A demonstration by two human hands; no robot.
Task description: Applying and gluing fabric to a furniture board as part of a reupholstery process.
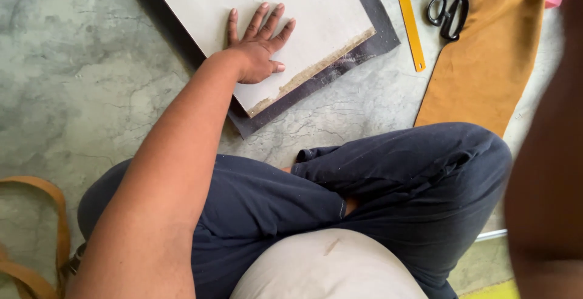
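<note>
Pressing flat on the pale board point(303, 13), the left hand point(258, 47) is spreading its fingers wide, holding nothing. Board is lying on a dark sheet point(328, 74) on the stone floor point(73, 80), with a yellow ruler point(410, 22), black scissors point(450, 4) and tan leather point(486, 62) sitting nearby to the right. Right hand is out of frame; only a blurred arm is showing.

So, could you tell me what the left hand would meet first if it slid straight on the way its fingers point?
The left hand lies flat on the pale board, fingers pointing up and slightly right. Sliding on, it would meet only more board as far as the picture's top edge shows.
</note>
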